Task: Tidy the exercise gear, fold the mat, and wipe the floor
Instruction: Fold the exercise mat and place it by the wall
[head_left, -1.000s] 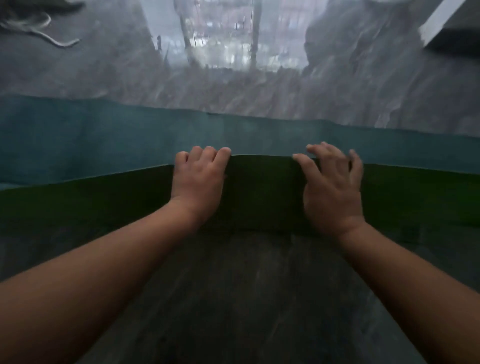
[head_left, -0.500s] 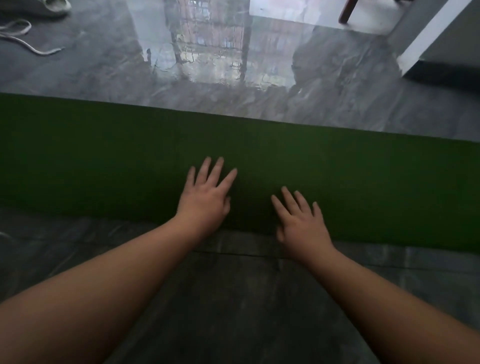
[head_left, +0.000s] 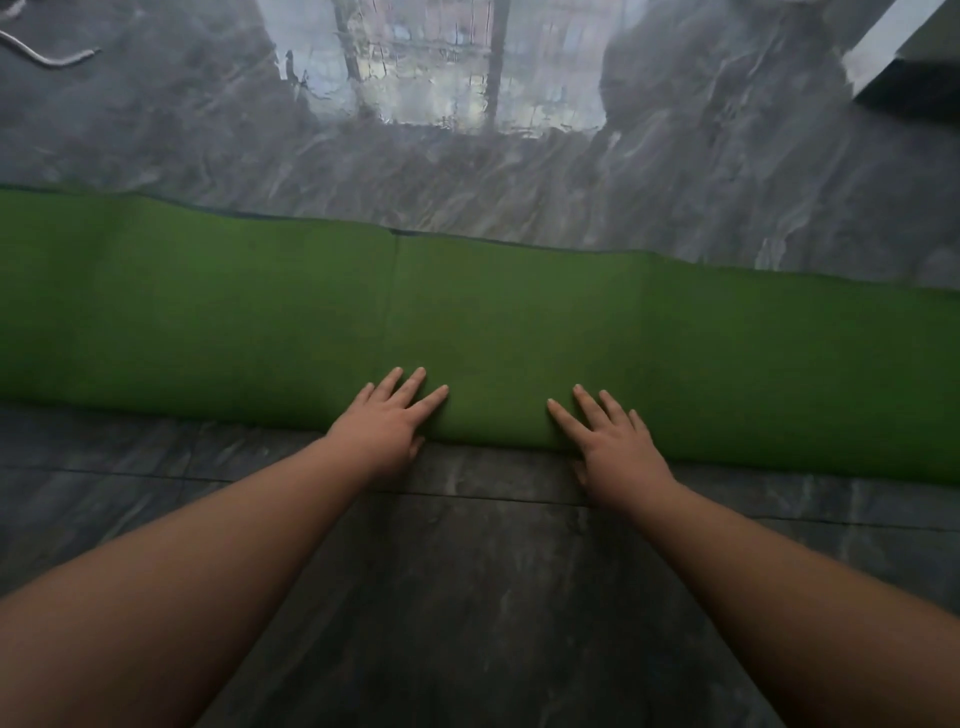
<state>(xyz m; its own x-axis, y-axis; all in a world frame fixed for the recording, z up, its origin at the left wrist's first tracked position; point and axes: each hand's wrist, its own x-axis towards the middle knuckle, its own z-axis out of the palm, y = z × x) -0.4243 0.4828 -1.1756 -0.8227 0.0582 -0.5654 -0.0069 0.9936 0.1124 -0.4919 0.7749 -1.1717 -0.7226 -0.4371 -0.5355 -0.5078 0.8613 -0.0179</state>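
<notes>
A green exercise mat (head_left: 234, 312) lies folded lengthwise on the grey marble floor, stretching across the whole view. A thin blue edge of its lower layer shows along the far side. My left hand (head_left: 387, 421) rests flat on the near fold of the mat, fingers spread. My right hand (head_left: 613, 441) lies flat on the same near edge, a little to the right, fingers spread too. Neither hand grips anything.
The glossy floor (head_left: 467, 597) reflects a window at the far middle. A white cord (head_left: 57, 58) lies on the floor at the far left. A white post and dark base (head_left: 904, 62) stand at the far right.
The mat's near half was folded over the blue side, so only green shows. Both hands let go of the edge and drew back to press flat on the near fold.
</notes>
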